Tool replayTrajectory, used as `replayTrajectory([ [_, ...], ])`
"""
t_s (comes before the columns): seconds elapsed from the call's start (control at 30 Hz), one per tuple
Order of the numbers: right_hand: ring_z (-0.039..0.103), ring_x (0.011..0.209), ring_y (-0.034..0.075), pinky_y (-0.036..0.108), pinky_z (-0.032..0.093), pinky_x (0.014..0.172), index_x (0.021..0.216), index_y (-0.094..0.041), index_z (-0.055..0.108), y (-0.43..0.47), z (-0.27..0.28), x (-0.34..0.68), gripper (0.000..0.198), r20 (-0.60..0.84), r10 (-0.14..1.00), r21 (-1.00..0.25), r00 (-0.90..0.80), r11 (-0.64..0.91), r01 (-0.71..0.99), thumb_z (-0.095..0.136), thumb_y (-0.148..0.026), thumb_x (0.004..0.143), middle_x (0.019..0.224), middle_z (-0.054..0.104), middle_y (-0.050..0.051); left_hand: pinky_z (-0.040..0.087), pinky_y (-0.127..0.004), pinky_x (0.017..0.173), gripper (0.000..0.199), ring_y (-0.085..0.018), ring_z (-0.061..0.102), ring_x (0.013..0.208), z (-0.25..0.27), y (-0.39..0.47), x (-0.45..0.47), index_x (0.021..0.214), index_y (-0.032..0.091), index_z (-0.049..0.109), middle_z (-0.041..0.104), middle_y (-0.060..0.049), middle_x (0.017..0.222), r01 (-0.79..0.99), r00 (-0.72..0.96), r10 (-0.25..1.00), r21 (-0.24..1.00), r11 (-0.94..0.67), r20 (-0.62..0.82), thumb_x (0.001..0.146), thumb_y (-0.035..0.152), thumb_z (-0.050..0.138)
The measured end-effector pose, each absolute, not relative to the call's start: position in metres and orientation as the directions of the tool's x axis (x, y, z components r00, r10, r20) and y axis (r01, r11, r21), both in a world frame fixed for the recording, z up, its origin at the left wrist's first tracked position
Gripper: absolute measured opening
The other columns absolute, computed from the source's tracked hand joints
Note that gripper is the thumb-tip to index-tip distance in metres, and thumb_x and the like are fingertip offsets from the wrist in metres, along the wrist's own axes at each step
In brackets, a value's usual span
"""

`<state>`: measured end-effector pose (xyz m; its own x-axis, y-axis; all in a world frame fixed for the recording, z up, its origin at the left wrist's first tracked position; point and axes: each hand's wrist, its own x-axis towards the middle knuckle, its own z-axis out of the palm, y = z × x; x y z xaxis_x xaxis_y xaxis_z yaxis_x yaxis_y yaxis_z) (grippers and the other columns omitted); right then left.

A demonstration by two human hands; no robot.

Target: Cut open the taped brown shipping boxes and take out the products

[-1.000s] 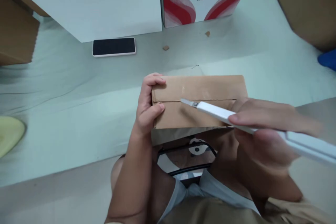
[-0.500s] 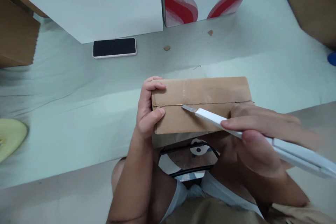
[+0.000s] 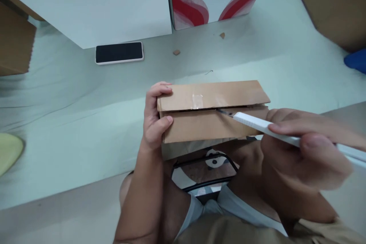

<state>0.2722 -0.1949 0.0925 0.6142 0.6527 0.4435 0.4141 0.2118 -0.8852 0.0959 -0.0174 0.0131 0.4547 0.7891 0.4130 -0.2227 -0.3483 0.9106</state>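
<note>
left hand (image 3: 153,122) grip closed on the cardboard box (image 3: 211,111) end, right hand (image 3: 305,148) grip closed on the white knife (image 3: 265,126), blade in the flap seam ahead.

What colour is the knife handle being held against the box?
White, seen in the head view: the utility knife in the right hand.

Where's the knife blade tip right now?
In the head view, the utility knife in the right hand has its blade tip in the seam between the cardboard box flaps, right of centre; the left hand grips the box's left end.
</note>
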Motion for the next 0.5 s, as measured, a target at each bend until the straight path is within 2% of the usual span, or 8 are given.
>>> replayTrajectory([
  [0.07, 0.045, 0.043, 0.018, 0.036, 0.032, 0.044, 0.087, -0.038, 0.082, -0.196, 0.092, 0.284, 0.017, 0.496, 0.581, -0.866, 0.645, 0.284, 0.411, 0.066, -0.042, 0.089, 0.055, 0.058, 0.001, 0.049, -0.049, 0.1, 0.062, -0.032, 0.056, 0.118, 0.014, -0.019, 0.097, 0.121, 0.035, 0.058, 0.058, -0.006, 0.124, -0.243, 0.43, 0.813, 0.917, -0.315, 0.393, 0.071, 0.069, 0.073],
  [0.17, 0.03, 0.035, 0.013, 0.031, 0.025, 0.036, 0.078, -0.037, 0.08, -0.194, 0.083, 0.319, 0.027, 0.564, 0.462, -0.815, 0.685, 0.445, 0.371, 0.062, -0.052, 0.09, 0.046, 0.042, -0.002, 0.052, -0.045, 0.094, 0.067, -0.028, 0.06, 0.112, 0.016, -0.021, 0.099, 0.125, 0.04, 0.052, 0.058, -0.004, 0.127, -0.281, 0.397, 0.854, 0.93, -0.236, 0.336, 0.07, 0.073, 0.072],
  [0.23, 0.033, 0.037, 0.012, 0.027, 0.025, 0.035, 0.079, -0.039, 0.079, -0.189, 0.071, 0.345, 0.029, 0.589, 0.272, -0.765, 0.761, 0.492, 0.416, 0.056, -0.052, 0.093, 0.049, 0.04, -0.003, 0.052, -0.043, 0.093, 0.064, -0.026, 0.061, 0.11, 0.015, -0.02, 0.099, 0.12, 0.039, 0.051, 0.059, -0.003, 0.128, -0.324, 0.359, 0.88, 0.925, -0.196, 0.312, 0.069, 0.069, 0.075],
  [0.27, 0.04, 0.04, 0.012, 0.026, 0.027, 0.036, 0.082, -0.038, 0.078, -0.186, 0.063, 0.357, 0.026, 0.575, 0.213, -0.776, 0.79, 0.449, 0.444, 0.057, -0.05, 0.093, 0.052, 0.044, -0.003, 0.052, -0.042, 0.092, 0.061, -0.025, 0.061, 0.109, 0.015, -0.018, 0.099, 0.115, 0.037, 0.051, 0.06, -0.002, 0.127, -0.343, 0.331, 0.892, 0.92, -0.191, 0.308, 0.067, 0.066, 0.077],
  [0.3, 0.048, 0.046, 0.012, 0.026, 0.032, 0.039, 0.087, -0.036, 0.078, -0.183, 0.055, 0.367, 0.021, 0.547, 0.215, -0.814, 0.809, 0.36, 0.455, 0.06, -0.047, 0.092, 0.057, 0.051, -0.003, 0.052, -0.04, 0.091, 0.059, -0.024, 0.061, 0.108, 0.014, -0.016, 0.099, 0.109, 0.035, 0.051, 0.061, -0.002, 0.126, -0.354, 0.3, 0.902, 0.915, -0.195, 0.309, 0.065, 0.063, 0.08],
  [0.37, 0.065, 0.065, 0.016, 0.029, 0.047, 0.052, 0.097, -0.03, 0.076, -0.178, 0.039, 0.381, 0.018, 0.47, 0.369, -0.877, 0.802, 0.093, 0.472, 0.066, -0.043, 0.089, 0.075, 0.067, 0.0, 0.051, -0.038, 0.087, 0.056, -0.023, 0.061, 0.104, 0.011, -0.01, 0.1, 0.096, 0.03, 0.052, 0.062, -0.003, 0.12, -0.343, 0.251, 0.917, 0.914, -0.215, 0.31, 0.061, 0.058, 0.085],
  [0.4, 0.07, 0.077, 0.02, 0.035, 0.055, 0.064, 0.102, -0.028, 0.075, -0.176, 0.031, 0.386, 0.021, 0.429, 0.47, -0.862, 0.771, -0.042, 0.506, 0.067, -0.041, 0.087, 0.087, 0.072, 0.003, 0.05, -0.037, 0.085, 0.053, -0.022, 0.061, 0.1, 0.009, -0.007, 0.101, 0.089, 0.027, 0.052, 0.063, -0.003, 0.117, -0.329, 0.235, 0.922, 0.917, -0.223, 0.309, 0.06, 0.055, 0.087],
  [0.5, 0.071, 0.11, 0.031, 0.051, 0.056, 0.096, 0.117, -0.025, 0.071, -0.172, 0.01, 0.394, 0.036, 0.324, 0.728, -0.695, 0.604, -0.249, 0.674, 0.062, -0.039, 0.085, 0.118, 0.075, 0.01, 0.048, -0.038, 0.081, 0.049, -0.02, 0.059, 0.09, 0.008, -0.002, 0.104, 0.071, 0.021, 0.049, 0.065, -0.004, 0.107, -0.289, 0.178, 0.923, 0.915, -0.281, 0.34, 0.061, 0.049, 0.088],
])
